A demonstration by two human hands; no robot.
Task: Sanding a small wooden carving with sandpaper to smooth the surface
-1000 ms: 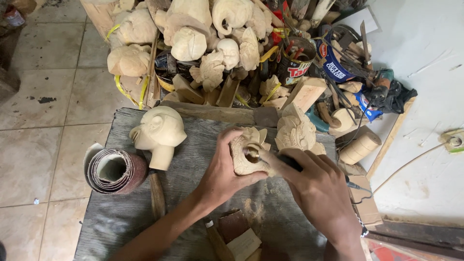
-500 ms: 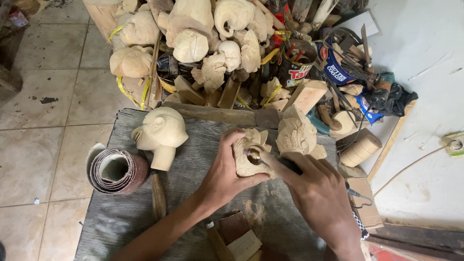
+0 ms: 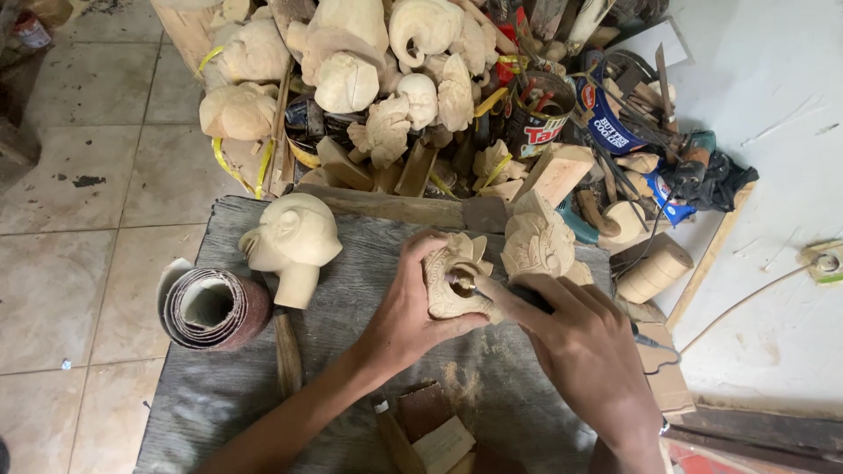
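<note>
While the left hand (image 3: 413,307) wraps its fingers (image 3: 420,260) closed around a small pale wooden carving (image 3: 450,283) at the centre of the frame, tilting its hollowed face upward, the right hand (image 3: 584,351) grips a slim dark rotary tool (image 3: 527,298) like a pen, fingers shut tight on its body, so the tip meets the carving's recess. Holding the piece just above the grey weathered surface (image 3: 369,263) seems to steady it against the tool's push; pale dust (image 3: 457,386) lies on the boards below. A smooth unfinished wooden head (image 3: 294,241) stands to the left, and beside it a roll of sandpaper (image 3: 211,307) rests at the surface's left edge. Another detailed carved figure (image 3: 537,241) stands just right of the held piece. Across the top of the frame, rough carved blanks (image 3: 351,61) are heaped with tins of tools (image 3: 540,114).
</note>
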